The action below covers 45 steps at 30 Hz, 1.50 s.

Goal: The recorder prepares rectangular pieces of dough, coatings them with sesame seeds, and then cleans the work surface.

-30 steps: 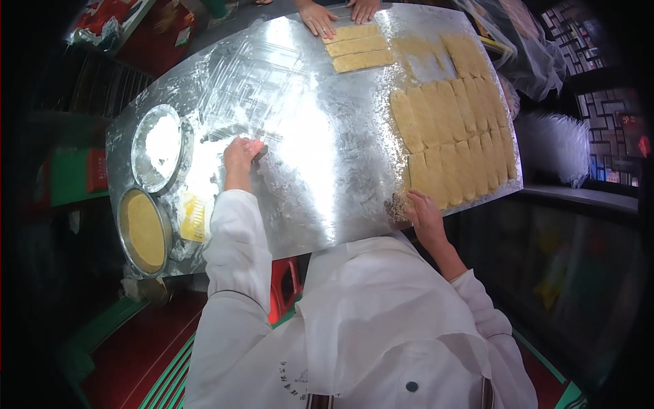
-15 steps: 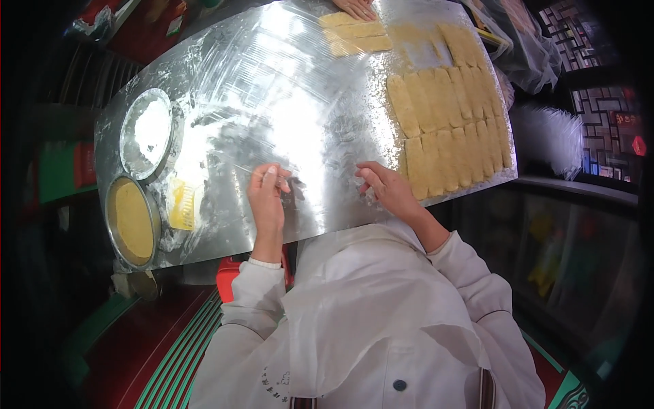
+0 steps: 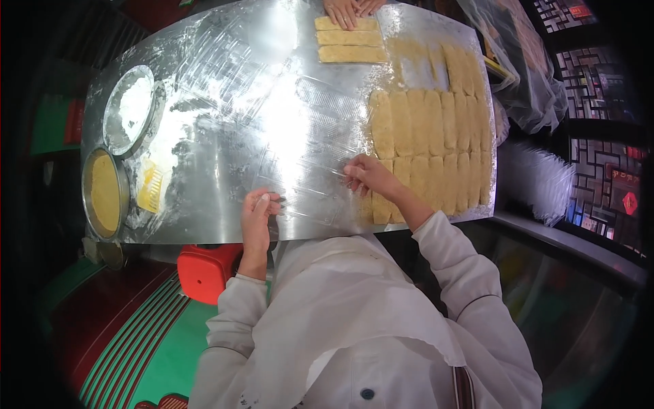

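Note:
My left hand hangs over the front edge of the metal table, fingers curled and pressed together. Farther right, my right hand is closed with thumb and fingertips together, beside the nearest yellow strips. Whatever lies between the fingers of either hand is hidden or too faint to name. Faint lines show on the shiny surface between them; I cannot tell whether they are a clear sheet or reflections. Flat yellow, crumb-coated strips lie side by side in rows on the right part of the table.
At the left stand a metal bowl of white powder and a pan of yellow crumbs, with a yellow slotted scraper beside them. Another person's hands touch three strips at the far edge. A red stool stands below.
The view has shifted, showing more of the red stool. My hands stay apart with fingers curled, the right one now closer to the strips. A second hand of the other person has appeared.

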Tool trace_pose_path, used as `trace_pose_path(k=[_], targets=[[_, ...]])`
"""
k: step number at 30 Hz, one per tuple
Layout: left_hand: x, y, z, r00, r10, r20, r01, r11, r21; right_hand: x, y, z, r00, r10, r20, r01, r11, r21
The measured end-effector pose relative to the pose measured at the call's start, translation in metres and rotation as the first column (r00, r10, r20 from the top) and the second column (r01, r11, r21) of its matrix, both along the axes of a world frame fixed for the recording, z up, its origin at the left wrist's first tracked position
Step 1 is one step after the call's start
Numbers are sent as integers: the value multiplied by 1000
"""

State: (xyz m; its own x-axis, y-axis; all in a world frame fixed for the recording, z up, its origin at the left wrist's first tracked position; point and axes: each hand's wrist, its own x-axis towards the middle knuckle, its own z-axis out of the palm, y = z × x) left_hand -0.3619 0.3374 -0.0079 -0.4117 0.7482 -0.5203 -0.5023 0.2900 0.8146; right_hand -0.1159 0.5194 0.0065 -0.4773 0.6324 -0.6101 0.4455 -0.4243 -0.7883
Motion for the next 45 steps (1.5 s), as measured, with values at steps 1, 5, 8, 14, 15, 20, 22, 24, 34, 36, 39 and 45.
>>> trace_pose_path(k=[1, 5, 8, 14, 15, 20, 22, 24, 34, 36, 39, 45], targets=[[5, -2, -7, 1000, 9, 0, -9, 1000, -10, 7, 18, 1, 977, 77, 197, -101, 988, 115], [38, -4, -21, 984, 176, 23, -173, 981, -87, 35, 118, -19, 890, -55, 453, -323, 624, 712], [58, -10, -25, 975, 222, -10, -219, 953, -211, 38, 171, -33, 871, 15, 492, -461, 373, 805], [53, -35, -12, 963, -117, -243, -58, 789, -612, 19, 210, -44, 606, 198, 770, -787, 290, 545], [48, -38, -12, 892, -248, -379, -83, 732, -676, 16, 216, -44, 601, 241, 762, -789, 331, 518], [9, -9, -31, 696, -201, -690, -170, 887, -430, 19, 218, -40, 626, 336, 704, -780, 259, 570], [2, 36, -12, 661, -196, -724, -144, 914, -379, 18, 211, -20, 585, 474, 658, -809, 398, 433], [-6, 72, -17, 540, -233, -809, -96, 938, -334, 27, 194, -13, 609, 446, 656, -786, 449, 425], [-20, 115, -35, 401, -533, -745, 198, 845, -497, 46, 132, 119, 849, 260, 459, -469, 771, 430], [-18, 115, -34, 407, -544, -734, 222, 838, -498, 40, 120, 131, 864, 198, 464, -419, 793, 442], [-21, 114, -35, 376, -524, -765, 224, 852, -473, 15, 106, 139, 902, 100, 419, -347, 744, 570], [-30, 111, -34, 238, -583, -777, 310, 803, -508, -43, 91, 87, 997, -65, -38, 75, 862, 501]])
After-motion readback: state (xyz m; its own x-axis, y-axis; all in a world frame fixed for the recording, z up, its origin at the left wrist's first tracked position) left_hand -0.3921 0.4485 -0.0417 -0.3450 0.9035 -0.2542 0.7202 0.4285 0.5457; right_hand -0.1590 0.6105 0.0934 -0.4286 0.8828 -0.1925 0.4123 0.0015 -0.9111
